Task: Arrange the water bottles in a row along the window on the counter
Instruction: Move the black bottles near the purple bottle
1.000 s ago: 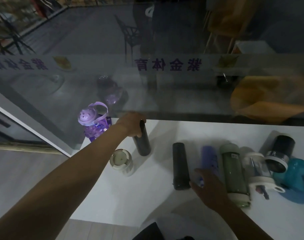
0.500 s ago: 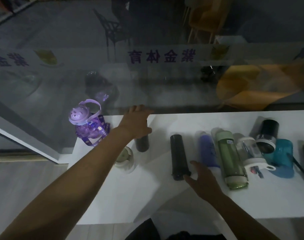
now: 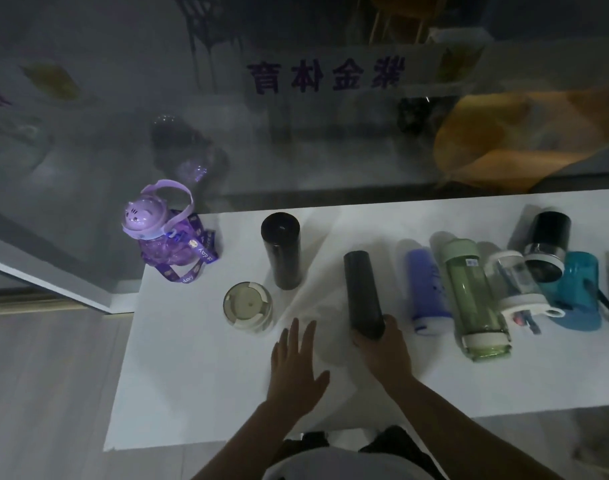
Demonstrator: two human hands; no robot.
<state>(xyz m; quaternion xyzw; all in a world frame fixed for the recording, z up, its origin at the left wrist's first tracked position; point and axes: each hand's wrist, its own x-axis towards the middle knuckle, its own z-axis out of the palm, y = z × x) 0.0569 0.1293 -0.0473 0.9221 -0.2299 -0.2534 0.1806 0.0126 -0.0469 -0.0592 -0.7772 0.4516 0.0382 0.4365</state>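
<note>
Bottles on our white counter (image 3: 199,393): the purple cat-lid bottle (image 3: 157,237) and a black flask (image 3: 282,251) stand upright near the window (image 3: 296,133), side by side but apart. A cream-lidded cup (image 3: 248,306) stands just in front of the flask. Our right hand (image 3: 382,344) is wrapped around the near end of a second black flask (image 3: 362,292), which is lying down. Our left hand (image 3: 296,368) is flat over the counter, fingers spread, holding nothing. To the right, lying in a cluster: blue bottle (image 3: 428,292), green bottle (image 3: 476,299), clear bottle (image 3: 518,285), teal bottle (image 3: 580,292), dark-topped jar (image 3: 549,244).
</note>
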